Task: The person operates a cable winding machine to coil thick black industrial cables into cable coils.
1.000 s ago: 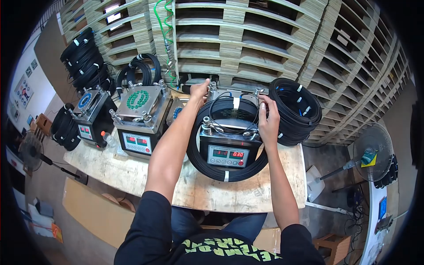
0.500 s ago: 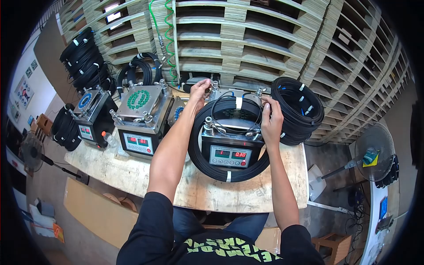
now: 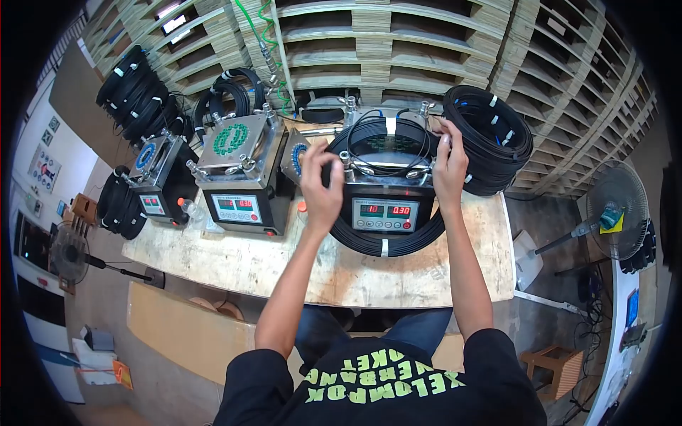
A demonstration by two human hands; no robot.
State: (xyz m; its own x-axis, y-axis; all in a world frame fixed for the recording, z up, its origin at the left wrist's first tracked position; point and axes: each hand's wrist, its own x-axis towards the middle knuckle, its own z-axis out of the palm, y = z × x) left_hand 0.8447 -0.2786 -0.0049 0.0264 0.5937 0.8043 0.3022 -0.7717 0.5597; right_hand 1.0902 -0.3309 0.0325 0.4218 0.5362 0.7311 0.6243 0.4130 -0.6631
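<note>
A black cable coil (image 3: pixel 386 247) with white ties hangs around the front of a metal machine (image 3: pixel 384 214), whose display is lit red. Near the machine's left front post is my left hand (image 3: pixel 323 181), its fingers curved and apart, holding nothing I can see. My right hand (image 3: pixel 450 160) is upright at the machine's right side, beside the coil's loose cable end; its fingertips are pressed together, and what they hold is too small to name. A thicker stack of black coils (image 3: pixel 494 145) stands just right of that hand.
Two similar machines (image 3: pixel 238 208) (image 3: pixel 158 202) stand at the left of the wooden table (image 3: pixel 234 263), with a bottle (image 3: pixel 190 209) between them. More black coils (image 3: pixel 135 92) are piled at the far left. Wooden pallets (image 3: pixel 426 42) rise behind; a fan (image 3: pixel 616 206) stands right.
My left hand has come down from the rear left post to the front left one, and its fingers have opened. The display's left number has changed. The whole view has shifted.
</note>
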